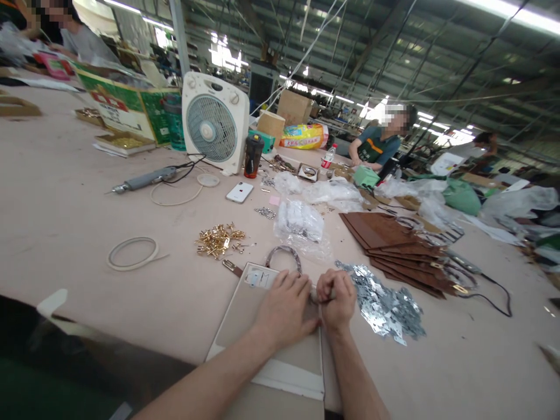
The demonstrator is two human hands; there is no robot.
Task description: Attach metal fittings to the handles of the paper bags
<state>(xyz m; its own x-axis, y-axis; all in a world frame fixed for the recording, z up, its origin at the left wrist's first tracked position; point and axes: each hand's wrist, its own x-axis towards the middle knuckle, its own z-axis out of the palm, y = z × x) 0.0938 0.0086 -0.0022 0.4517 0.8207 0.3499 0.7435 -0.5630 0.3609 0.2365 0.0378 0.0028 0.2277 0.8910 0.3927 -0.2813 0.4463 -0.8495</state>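
My left hand (286, 306) lies flat, fingers spread, pressing on a beige leather panel (245, 318) that rests on a white board (284, 373) near the table's front edge. Beside it, my right hand (336, 297) is curled into a fist around a small tool handle (314, 295); only a grey stub shows between the two hands. A curved strap with a metal ring (283, 252) lies just beyond the panel. A pile of small silver metal plates (385, 300) lies right of my right hand, and a heap of gold fittings (217, 240) sits to the far left.
Stacked brown leather pieces (394, 245), a bag of parts (300, 224), a tape ring (132, 252), a phone (239, 192), a fan (215, 122), a dark tumbler (252, 156) and a power tool (142, 181) lie on the pink table (65, 216). A seated person (378, 146) works across it.
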